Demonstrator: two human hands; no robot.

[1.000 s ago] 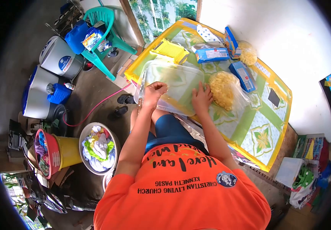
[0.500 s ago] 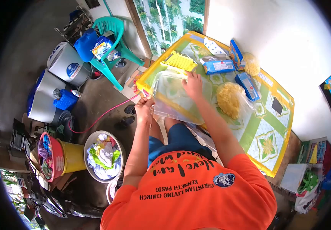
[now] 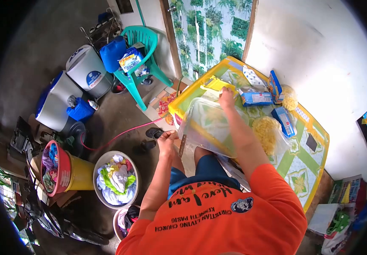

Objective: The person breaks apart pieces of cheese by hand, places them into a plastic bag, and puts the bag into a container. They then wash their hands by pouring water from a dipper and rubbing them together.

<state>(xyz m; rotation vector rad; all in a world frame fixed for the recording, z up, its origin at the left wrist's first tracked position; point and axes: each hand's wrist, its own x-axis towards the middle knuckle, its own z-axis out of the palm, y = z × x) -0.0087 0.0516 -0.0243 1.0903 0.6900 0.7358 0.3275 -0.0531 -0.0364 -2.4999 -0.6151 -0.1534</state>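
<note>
My left hand [image 3: 167, 140] is closed, its fingertips right at the near left corner of a clear plastic container [image 3: 209, 123]. A narrow brownish strip [image 3: 182, 145] shows beside these fingers; I cannot tell what they grip. The container lies on the table corner, its near side reaching over the edge toward my legs. Beyond its far rim, my right hand [image 3: 227, 99] has its fingers closed on the near end of a yellow grater [image 3: 218, 85]. Right of my forearm sits a clear bag of yellow shreds [image 3: 264, 135], beside a blue box [image 3: 283, 120].
Further blue boxes [image 3: 256, 98] and another bag of yellow shreds [image 3: 290, 98] stand at the table's back. Left of me are a green chair [image 3: 143, 42], a basin of laundry [image 3: 116, 178] and a red bucket [image 3: 58, 170]. A pink hose [image 3: 124, 134] crosses the floor.
The view has shifted, so the room sits lower and further right. My left hand has come down closer to my body. The grater now appears tilted, its perforated face less visible.
</note>
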